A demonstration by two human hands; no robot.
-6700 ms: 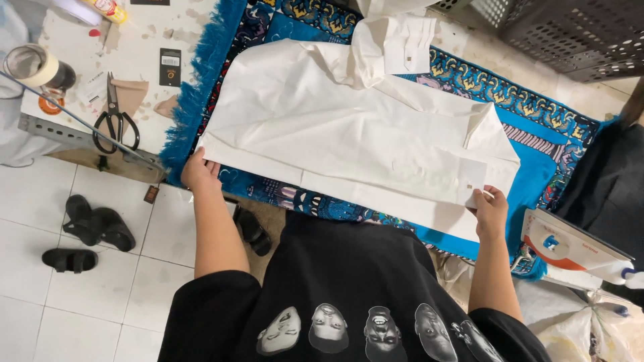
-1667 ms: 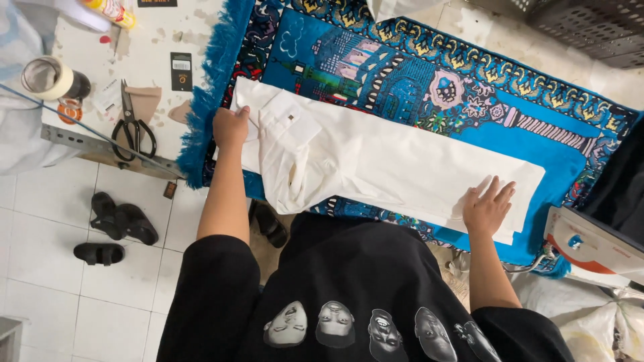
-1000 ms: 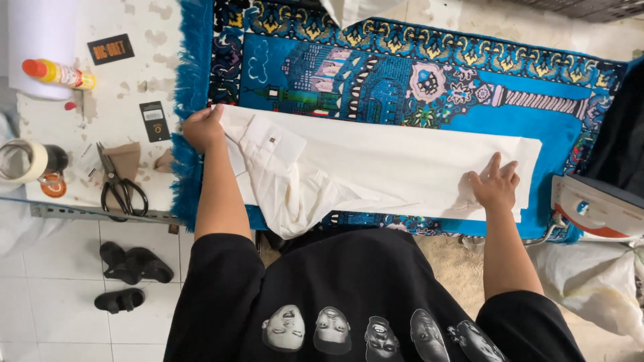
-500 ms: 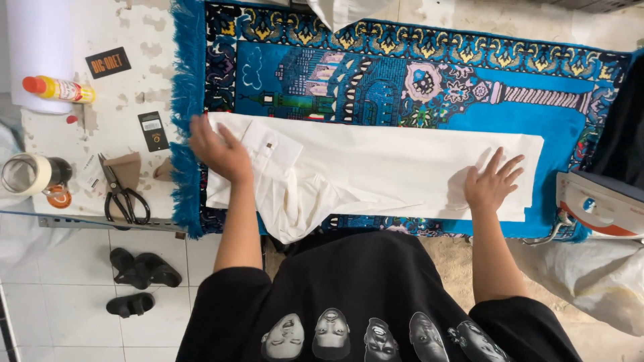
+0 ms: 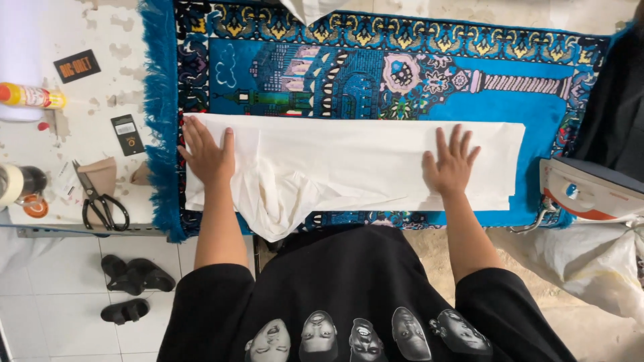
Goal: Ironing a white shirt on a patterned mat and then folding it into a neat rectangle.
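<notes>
both palms lie flat with fingers spread, gripping nothing: the left hand (image 5: 206,155) and right hand (image 5: 451,164) press opposite ends of a folded white garment (image 5: 349,167) on a blue patterned rug (image 5: 376,80), scissors (image 5: 97,201) and an iron (image 5: 590,191) alongside.

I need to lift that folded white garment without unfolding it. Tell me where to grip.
Probably grip the white garment at its two short ends, coming in from the sides where the left hand and right hand press: it lies as a long flat strip.
</notes>
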